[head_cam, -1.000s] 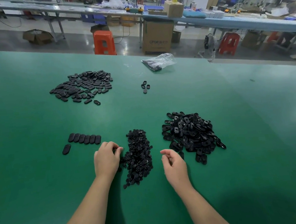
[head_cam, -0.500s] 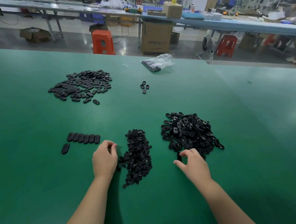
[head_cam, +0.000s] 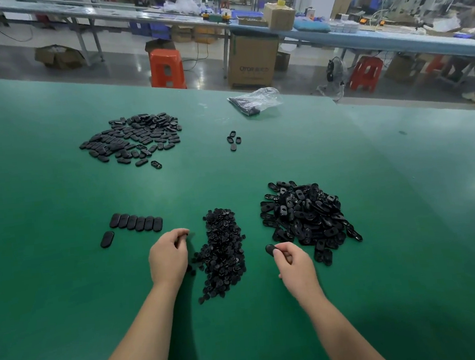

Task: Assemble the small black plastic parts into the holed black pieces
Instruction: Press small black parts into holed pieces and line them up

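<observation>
A heap of small black plastic parts (head_cam: pixel 222 248) lies on the green table between my hands. To its right sits a pile of holed black pieces (head_cam: pixel 306 213). My right hand (head_cam: pixel 293 264) pinches one holed piece (head_cam: pixel 270 249) lifted from that pile's near edge. My left hand (head_cam: pixel 168 256) hovers at the small parts' left edge with fingers curled, thumb and forefinger pinched together; what they hold is too small to make out. A row of oval black pieces (head_cam: pixel 136 222) lies left of it, with one separate piece (head_cam: pixel 107 238) below.
A wide spread of oval black pieces (head_cam: pixel 133 139) lies at the far left of the green table (head_cam: pixel 66 283). A few loose holed pieces (head_cam: pixel 234 141) and a plastic bag of parts (head_cam: pixel 255 101) sit farther back. Stools, boxes and workbenches stand beyond the table.
My right hand reached into the holed pile, then drew back toward me with one holed piece pinched. My left hand stayed at the small parts' edge, fingers curled.
</observation>
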Available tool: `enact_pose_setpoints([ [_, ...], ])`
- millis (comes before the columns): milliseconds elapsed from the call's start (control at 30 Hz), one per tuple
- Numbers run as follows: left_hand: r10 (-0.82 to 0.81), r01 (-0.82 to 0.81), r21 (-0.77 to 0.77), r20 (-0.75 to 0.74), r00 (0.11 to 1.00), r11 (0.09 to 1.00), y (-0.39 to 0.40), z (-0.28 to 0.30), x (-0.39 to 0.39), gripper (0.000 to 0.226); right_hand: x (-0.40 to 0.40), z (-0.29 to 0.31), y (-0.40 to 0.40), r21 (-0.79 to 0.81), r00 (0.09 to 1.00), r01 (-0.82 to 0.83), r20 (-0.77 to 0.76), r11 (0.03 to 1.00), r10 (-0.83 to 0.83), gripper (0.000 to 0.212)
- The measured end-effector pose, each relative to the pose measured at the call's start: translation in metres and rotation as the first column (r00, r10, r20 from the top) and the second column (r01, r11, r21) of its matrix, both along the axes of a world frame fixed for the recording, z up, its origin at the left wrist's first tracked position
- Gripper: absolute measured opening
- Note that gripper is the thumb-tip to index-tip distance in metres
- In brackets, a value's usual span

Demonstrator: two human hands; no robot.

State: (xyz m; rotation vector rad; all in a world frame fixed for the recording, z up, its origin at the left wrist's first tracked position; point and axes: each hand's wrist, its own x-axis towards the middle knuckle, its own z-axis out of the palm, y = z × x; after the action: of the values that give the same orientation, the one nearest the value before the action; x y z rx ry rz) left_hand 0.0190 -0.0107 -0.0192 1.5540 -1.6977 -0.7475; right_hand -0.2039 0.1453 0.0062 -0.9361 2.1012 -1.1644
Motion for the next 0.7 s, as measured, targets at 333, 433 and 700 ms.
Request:
enact_pose_setpoints([
  [333,0.003,-0.002,0.036,-0.039,0.999,0.999,0.001,0.001,0.0,0.018,0.023,-0.008,-0.013,-0.09,0.996,-0.044,0.072,0.995,0.051,0.025],
  [433,0.007,-0.004,0.052,-0.055,0.998,0.999,0.002,0.004,0.001,0.014,0.025,-0.012,-0.012,-0.091,0.998,-0.039,0.042,0.995,0.043,0.033],
  [700,-0.03,0.035,0.077,-0.07,0.997,0.996,0.004,0.005,0.003,0.01,0.024,-0.012,-0.011,-0.102,0.998,-0.033,0.046,0.994,0.038,0.028],
])
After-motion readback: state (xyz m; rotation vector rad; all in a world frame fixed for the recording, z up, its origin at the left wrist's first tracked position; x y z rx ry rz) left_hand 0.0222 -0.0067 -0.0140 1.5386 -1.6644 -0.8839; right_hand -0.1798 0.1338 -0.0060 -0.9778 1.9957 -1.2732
